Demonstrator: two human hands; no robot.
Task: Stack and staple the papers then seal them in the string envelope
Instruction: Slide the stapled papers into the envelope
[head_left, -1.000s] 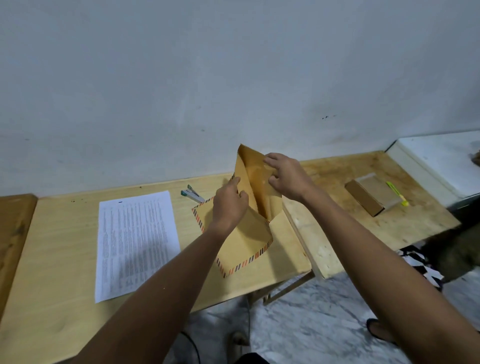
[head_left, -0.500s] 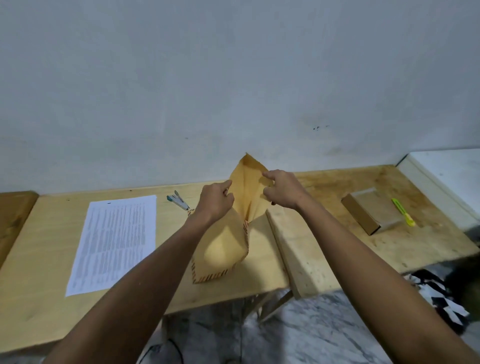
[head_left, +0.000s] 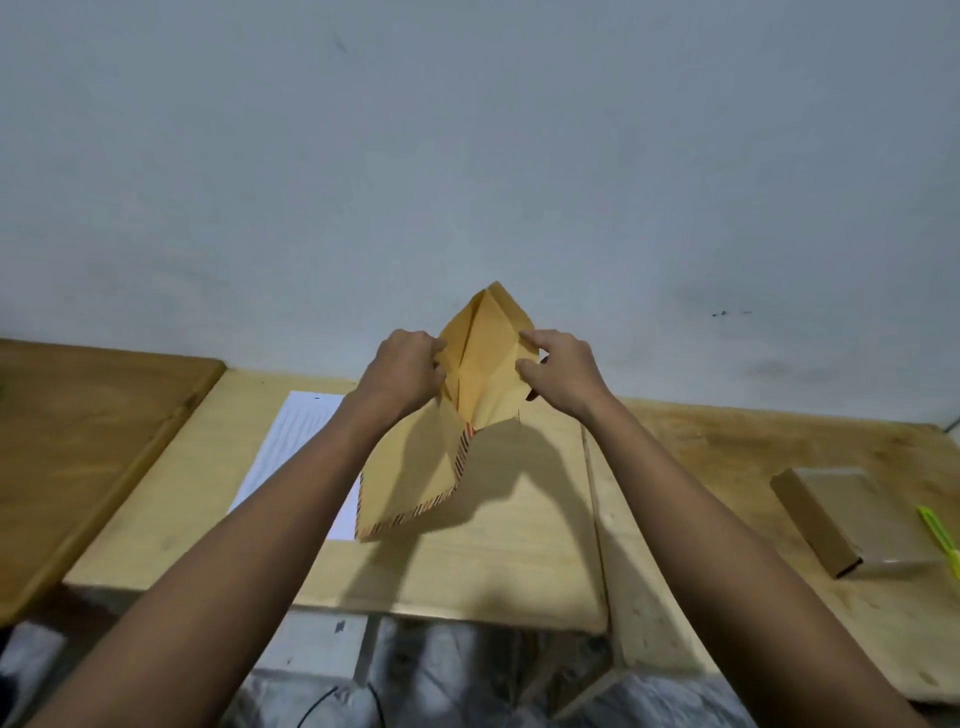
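Observation:
I hold a brown envelope (head_left: 415, 467) with a red-and-dark striped border up off the table, its mouth pulled apart and its flap standing upward. My left hand (head_left: 402, 369) pinches the left edge of the mouth. My right hand (head_left: 558, 371) pinches the right edge. The printed white papers (head_left: 291, 447) lie flat on the light wooden table (head_left: 493, 561), below and left of the envelope, partly hidden by my left forearm. No stapler shows in this view.
A brown cardboard box (head_left: 841, 519) lies on the rougher wooden table at the right, with a yellow-green cutter (head_left: 940, 540) beside it. A darker wooden board (head_left: 88, 447) adjoins on the left. The wall stands close behind. Marble floor shows below the table edge.
Both hands lifted the envelope higher and spread its mouth wider. The view swung left, so the stapler dropped out of sight behind my arm and the box moved toward the right edge.

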